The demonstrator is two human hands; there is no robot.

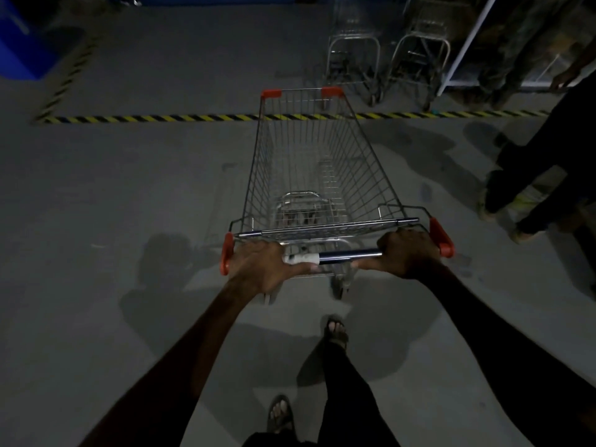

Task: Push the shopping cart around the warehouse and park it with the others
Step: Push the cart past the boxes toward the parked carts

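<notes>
A wire shopping cart (pixel 322 162) with red corner caps stands in front of me on the grey floor, its basket empty. My left hand (pixel 261 269) grips the left end of the cart handle (pixel 348 254), over a patch of white tape. My right hand (pixel 408 253) grips the right end of the same bar. Beyond a yellow-and-black floor stripe (pixel 161 118), two parked carts (pixel 353 59) (pixel 419 62) stand side by side at the upper right. The front of my cart reaches just past the stripe.
One person's legs (pixel 529 195) stand close on the right of the cart; another person in camouflage trousers (pixel 509 59) stands by a white-framed rack (pixel 464 46). A blue bin (pixel 22 43) sits at the far left. My sandalled feet (pixel 335 330) are below.
</notes>
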